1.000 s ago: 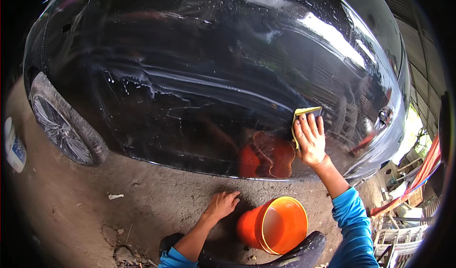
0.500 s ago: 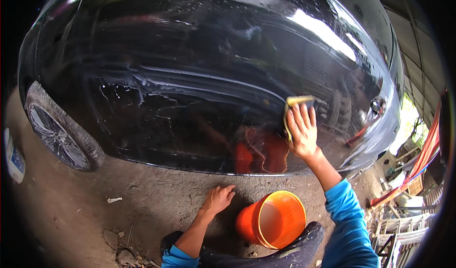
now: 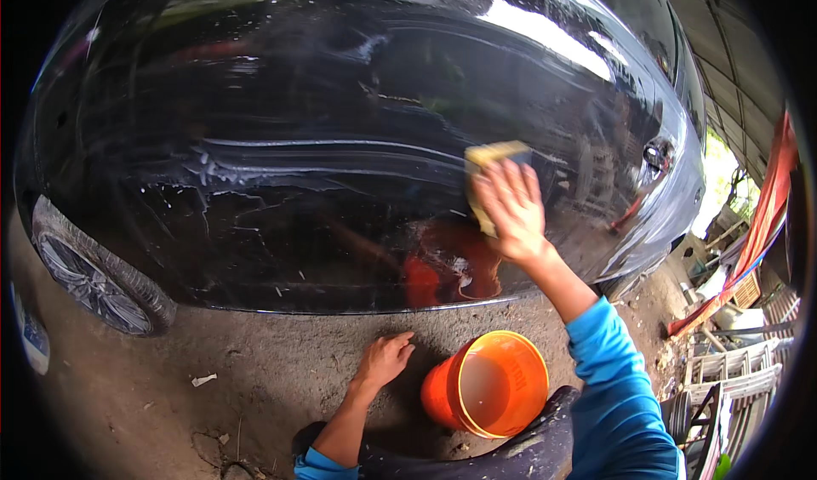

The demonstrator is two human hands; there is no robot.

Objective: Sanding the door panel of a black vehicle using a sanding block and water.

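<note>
My right hand (image 3: pixel 516 214) presses a yellow sponge (image 3: pixel 478 197) with a dark grey part flat against the wet black car door (image 3: pixel 340 225). Its fingers lie over the sponge and hide much of it. Whitish streaks and drips run along the door crease left of the sponge. Low on the left, my left hand (image 3: pixel 387 359) hangs over the dirt ground, empty, its fingers loosely apart. Just right of it stands an orange bucket (image 3: pixel 440 392) holding cloudy water, close to my leg.
A dusty wheel (image 3: pixel 89 280) is at the car's left end; a door handle (image 3: pixel 656 154) lies right of my right hand. A white and blue container (image 3: pixel 32 340) sits at the far left. Stacked chairs (image 3: pixel 732 368) and an orange-red cloth (image 3: pixel 770 212) are at the right.
My right hand has slid the sponge left and slightly down the door. Fresh wet marks show low on the door. The whole view has shifted a little; my left hand stays near the bucket.
</note>
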